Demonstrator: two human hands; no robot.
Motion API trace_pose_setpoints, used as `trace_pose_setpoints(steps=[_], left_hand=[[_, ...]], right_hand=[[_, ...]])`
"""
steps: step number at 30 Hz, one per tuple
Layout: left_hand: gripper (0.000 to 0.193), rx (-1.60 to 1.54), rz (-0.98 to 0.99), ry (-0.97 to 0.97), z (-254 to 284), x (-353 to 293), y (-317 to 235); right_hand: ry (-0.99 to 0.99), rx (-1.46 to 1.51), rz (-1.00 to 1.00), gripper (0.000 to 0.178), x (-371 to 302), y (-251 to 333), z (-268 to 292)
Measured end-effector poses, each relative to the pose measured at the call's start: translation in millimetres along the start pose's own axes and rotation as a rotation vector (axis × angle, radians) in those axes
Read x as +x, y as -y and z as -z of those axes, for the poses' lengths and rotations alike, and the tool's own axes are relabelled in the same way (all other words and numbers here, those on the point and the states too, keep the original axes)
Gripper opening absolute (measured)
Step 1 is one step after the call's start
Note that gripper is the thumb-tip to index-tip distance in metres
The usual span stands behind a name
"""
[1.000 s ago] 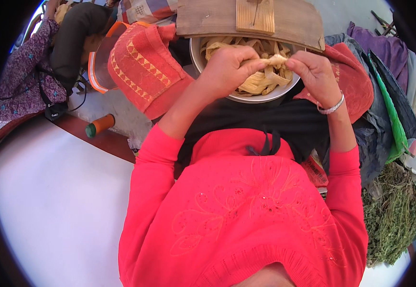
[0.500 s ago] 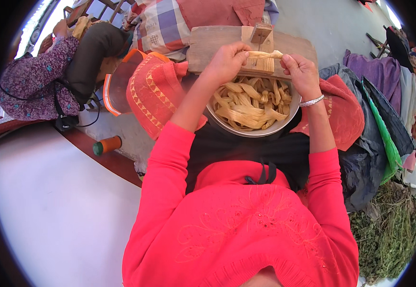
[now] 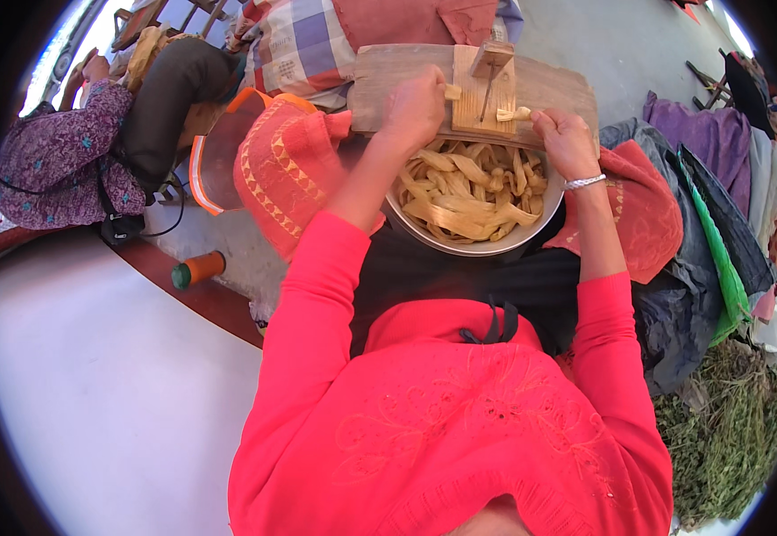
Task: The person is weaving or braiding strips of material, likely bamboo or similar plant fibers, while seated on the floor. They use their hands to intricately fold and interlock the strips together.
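The left hand [image 3: 415,107] and right hand [image 3: 563,138] each clamp their grip on one end of a pale yellow husk strip [image 3: 513,113]. Between the two grips stands a small wooden block with a metal blade [image 3: 485,85]. Just below both grips sits a round metal bowl of husks [image 3: 460,239].

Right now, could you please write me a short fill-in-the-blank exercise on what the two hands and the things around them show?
1. The pale strips lie in a round metal ____.
2. The right hand wears a ____ at the wrist.
3. The left hand rests on the wooden ____ above the strips.
4. An orange cylinder with a ____ cap lies on the floor.

Missing words: bowl; bracelet; board; green
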State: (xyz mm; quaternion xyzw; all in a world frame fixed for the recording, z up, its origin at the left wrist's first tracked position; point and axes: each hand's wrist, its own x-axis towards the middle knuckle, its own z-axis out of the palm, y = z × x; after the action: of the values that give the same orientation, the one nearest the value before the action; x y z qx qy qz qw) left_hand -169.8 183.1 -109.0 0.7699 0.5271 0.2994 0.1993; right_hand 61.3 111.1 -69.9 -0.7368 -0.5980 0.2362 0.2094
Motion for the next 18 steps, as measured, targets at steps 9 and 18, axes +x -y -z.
trace_pose_setpoints(steps=[9, 18], left_hand=[[0.021, -0.993, 0.197, 0.414, 9.0, -67.9, -66.0], [0.021, -1.5, 0.682, 0.677, 19.2, -147.8, -74.0]], right_hand=[[0.252, 0.567, 0.223, 0.019, -69.5, 3.9, -17.0], [0.269, 0.278, 0.528, 0.018, -127.6, 10.0, -5.9]])
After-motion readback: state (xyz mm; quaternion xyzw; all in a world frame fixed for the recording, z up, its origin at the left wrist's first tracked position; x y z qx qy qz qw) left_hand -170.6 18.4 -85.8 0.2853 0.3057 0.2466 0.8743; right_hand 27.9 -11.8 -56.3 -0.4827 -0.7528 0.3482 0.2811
